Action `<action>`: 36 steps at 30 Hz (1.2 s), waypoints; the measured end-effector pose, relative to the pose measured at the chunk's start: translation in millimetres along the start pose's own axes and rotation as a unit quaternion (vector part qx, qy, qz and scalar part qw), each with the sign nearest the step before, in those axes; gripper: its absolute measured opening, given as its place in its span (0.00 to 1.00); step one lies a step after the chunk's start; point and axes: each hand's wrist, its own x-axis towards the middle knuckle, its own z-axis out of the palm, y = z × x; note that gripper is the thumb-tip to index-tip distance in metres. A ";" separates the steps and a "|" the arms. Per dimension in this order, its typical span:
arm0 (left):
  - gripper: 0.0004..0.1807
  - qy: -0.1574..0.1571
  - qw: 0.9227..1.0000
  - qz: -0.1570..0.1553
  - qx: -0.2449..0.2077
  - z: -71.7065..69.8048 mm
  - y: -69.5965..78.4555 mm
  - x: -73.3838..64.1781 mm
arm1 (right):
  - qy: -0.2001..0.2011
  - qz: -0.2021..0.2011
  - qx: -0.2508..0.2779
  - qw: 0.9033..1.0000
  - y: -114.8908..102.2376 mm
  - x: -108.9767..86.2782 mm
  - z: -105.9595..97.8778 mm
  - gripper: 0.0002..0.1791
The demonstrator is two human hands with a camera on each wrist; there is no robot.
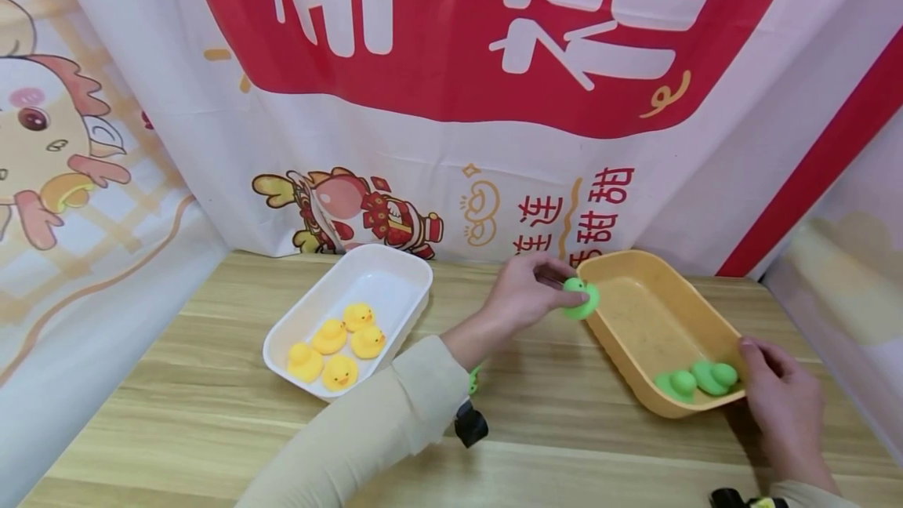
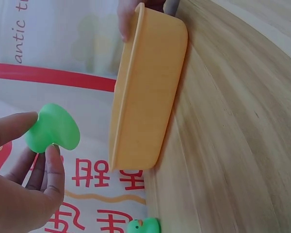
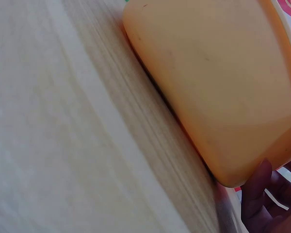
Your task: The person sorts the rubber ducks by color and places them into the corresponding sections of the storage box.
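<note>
My left hand (image 1: 527,292) pinches a green rubber duck (image 1: 582,300) between thumb and fingertips, beside the far left corner of the yellow-orange bin (image 1: 612,359). In the left wrist view, this duck (image 2: 52,128) is held up off the wooden table, apart from the bin's wall. My right hand (image 1: 785,402) grips the bin at its near right corner, thumb on the rim. At the bin's near end lie two green ducks (image 1: 715,377). Another green duck (image 2: 143,226) appears at the bottom of the left wrist view; in the head view, my left sleeve mostly hides a green thing (image 1: 473,380).
To the left stands a white bin (image 1: 402,261) holding several yellow rubber ducks (image 1: 331,335). A printed cloth (image 1: 451,155) with red patterns hangs along the table's back edge. Cloth also borders the left and right sides of the wooden table (image 1: 536,414).
</note>
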 end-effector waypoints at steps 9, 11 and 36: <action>0.15 0.005 1.000 -0.008 -0.010 9.7 4.9 5.4 | -0.005 0.000 0.007 1.000 3.1 1.7 -1.6 0.32; 0.15 0.006 1.000 -0.010 -0.011 14.4 6.0 8.6 | 0.002 -0.003 0.009 1.000 4.8 2.7 -2.2 0.30; 0.11 -0.005 0.999 -0.009 0.047 97.8 -0.4 22.3 | 0.021 -0.029 -0.018 0.999 4.8 1.5 -2.0 0.32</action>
